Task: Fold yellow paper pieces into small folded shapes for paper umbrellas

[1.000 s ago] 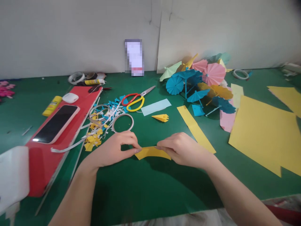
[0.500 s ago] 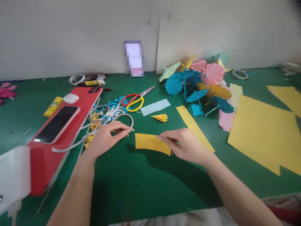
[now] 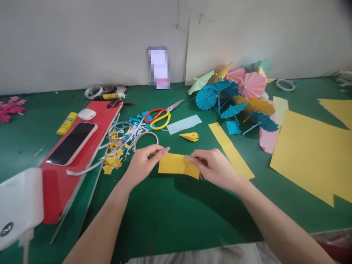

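Note:
A yellow paper strip (image 3: 177, 164) is stretched between both hands above the green table. My left hand (image 3: 145, 161) pinches its upper left corner between thumb and fingers. At the strip's right end, my right hand (image 3: 210, 165) grips it, with the curled fingers partly hidden. Just beyond the strip lies a small folded yellow paper piece (image 3: 189, 136). Another long yellow strip (image 3: 231, 149) rests to the right, passing behind my right hand. Scissors (image 3: 162, 116) with red and yellow handles lie farther back, beside a pale blue strip (image 3: 184, 124).
Paper umbrellas (image 3: 233, 91) are heaped at the back right, near large yellow sheets (image 3: 310, 154). Paper scraps (image 3: 121, 143) and a tape roll (image 3: 146, 140) lie left of centre. A phone (image 3: 72, 143) rests on a red board (image 3: 53, 190), beside a white device (image 3: 22, 205).
My left hand has moved right and taken hold of the strip's left corner. The whole view has shifted slightly, while my right hand keeps its grip on the strip.

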Demonstrator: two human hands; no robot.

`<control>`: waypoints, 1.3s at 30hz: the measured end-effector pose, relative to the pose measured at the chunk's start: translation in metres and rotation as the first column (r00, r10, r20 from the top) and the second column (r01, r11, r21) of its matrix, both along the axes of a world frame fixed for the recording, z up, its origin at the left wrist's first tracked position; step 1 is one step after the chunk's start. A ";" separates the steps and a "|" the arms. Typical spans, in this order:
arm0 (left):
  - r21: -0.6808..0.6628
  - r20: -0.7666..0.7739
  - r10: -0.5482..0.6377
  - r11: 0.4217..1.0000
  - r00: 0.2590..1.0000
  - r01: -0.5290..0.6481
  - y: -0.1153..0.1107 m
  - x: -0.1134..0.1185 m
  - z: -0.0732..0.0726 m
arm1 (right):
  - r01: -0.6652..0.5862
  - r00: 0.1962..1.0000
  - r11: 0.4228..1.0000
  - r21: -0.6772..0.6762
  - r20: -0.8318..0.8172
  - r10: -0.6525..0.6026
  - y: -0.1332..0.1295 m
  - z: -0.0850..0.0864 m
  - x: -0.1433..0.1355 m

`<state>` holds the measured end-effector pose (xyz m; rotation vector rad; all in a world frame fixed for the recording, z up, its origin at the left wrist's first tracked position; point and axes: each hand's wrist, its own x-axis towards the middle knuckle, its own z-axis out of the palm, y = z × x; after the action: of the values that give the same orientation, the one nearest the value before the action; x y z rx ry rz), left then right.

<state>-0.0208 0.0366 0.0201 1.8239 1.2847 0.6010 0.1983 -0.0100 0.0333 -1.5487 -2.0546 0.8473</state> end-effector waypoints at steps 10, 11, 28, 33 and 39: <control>-0.167 0.261 0.087 0.985 0.961 -0.043 0.004 0.005 -0.009 | 0.106 0.932 0.973 -0.202 -0.320 -0.168 0.004 -0.008 0.000; -0.186 0.247 0.068 0.982 0.967 -0.021 0.003 0.007 -0.009 | 0.097 0.926 0.971 -0.219 -0.337 -0.169 0.004 -0.008 0.001; -0.114 0.116 -0.089 0.988 0.989 0.102 -0.008 0.012 0.004 | 0.020 0.959 0.967 -0.253 -0.269 -0.090 0.013 -0.015 0.004; -0.209 0.104 -0.130 0.966 0.986 0.149 -0.007 0.012 0.000 | 0.049 0.785 0.916 -0.398 -0.551 -0.282 0.015 -0.015 0.003; -0.338 0.185 -0.140 0.920 0.973 0.197 -0.010 0.015 -0.005 | 0.073 0.633 0.921 -0.383 -0.696 -0.340 0.015 -0.018 0.000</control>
<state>-0.0055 0.0266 0.0150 1.5343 1.0399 0.3797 0.1987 0.0053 0.0154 -1.2185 -1.1312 1.4808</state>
